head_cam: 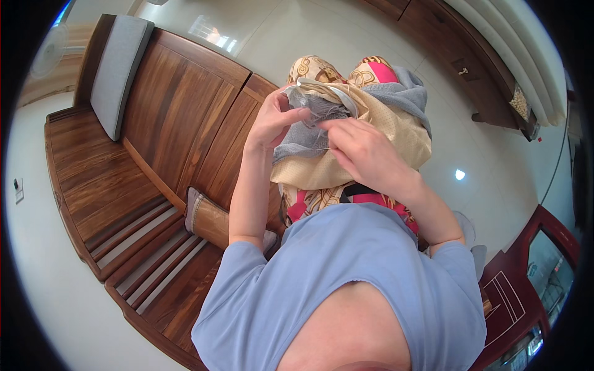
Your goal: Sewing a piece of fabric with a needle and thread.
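Note:
A cream dotted fabric (399, 134) and a grey knitted cloth (399, 92) lie bunched across my lap, over patterned trousers (311, 199). My left hand (271, 118) grips the bunched edge near a white band (345, 99), its thumb laid across the grey material. Close beside it, my right hand (359, 148) has its index finger extended to the grey mesh-like part (325, 111), the other fingers curled. A thin light line, perhaps a needle or thread, shows at the curled fingers of my right hand. What those fingers hold is too small to tell.
I sit on a wooden bench (181, 111) with a grey back cushion (120, 74) and a small woven pillow (209, 218). A dark wooden cabinet (445, 55) stands on the tiled floor (264, 32) opposite. To the right is a dark red framed piece (506, 278).

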`<action>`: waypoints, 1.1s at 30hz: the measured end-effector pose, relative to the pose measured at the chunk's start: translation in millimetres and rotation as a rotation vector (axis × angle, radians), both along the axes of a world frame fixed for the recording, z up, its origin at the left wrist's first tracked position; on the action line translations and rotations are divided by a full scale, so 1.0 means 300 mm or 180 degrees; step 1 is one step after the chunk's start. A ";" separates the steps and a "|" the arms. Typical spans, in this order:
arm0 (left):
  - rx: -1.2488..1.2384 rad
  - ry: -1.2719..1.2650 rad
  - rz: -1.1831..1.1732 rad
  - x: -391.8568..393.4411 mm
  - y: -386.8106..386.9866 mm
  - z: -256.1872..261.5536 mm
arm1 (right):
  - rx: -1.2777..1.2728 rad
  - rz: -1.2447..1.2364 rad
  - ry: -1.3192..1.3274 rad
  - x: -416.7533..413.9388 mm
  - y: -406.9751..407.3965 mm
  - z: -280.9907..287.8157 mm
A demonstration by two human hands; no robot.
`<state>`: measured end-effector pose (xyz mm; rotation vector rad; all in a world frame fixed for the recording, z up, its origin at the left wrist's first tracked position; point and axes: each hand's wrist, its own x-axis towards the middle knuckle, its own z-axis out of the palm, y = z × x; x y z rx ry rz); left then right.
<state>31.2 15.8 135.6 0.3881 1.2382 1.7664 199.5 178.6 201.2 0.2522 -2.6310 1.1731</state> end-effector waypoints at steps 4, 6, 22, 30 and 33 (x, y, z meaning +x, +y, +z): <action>0.0369 -0.0410 -0.0056 -0.002 -0.002 -0.025 | 0.0352 0.0028 -0.0469 -0.036 -0.005 -0.085; 0.0381 -0.0414 -0.0003 0.002 0.001 -0.019 | 0.0281 -0.0001 -0.0233 -0.044 -0.007 -0.094; -0.0194 0.0683 0.0734 0.087 0.052 0.153 | -0.2288 -0.0909 -0.0370 -0.108 0.010 -0.047; 0.0252 0.0426 0.0784 0.089 0.003 0.154 | -0.1737 -0.0486 -0.0080 -0.128 0.064 -0.071; 0.0092 0.0290 0.0641 0.071 -0.021 0.129 | -0.1043 -0.0248 0.0317 -0.127 0.083 -0.088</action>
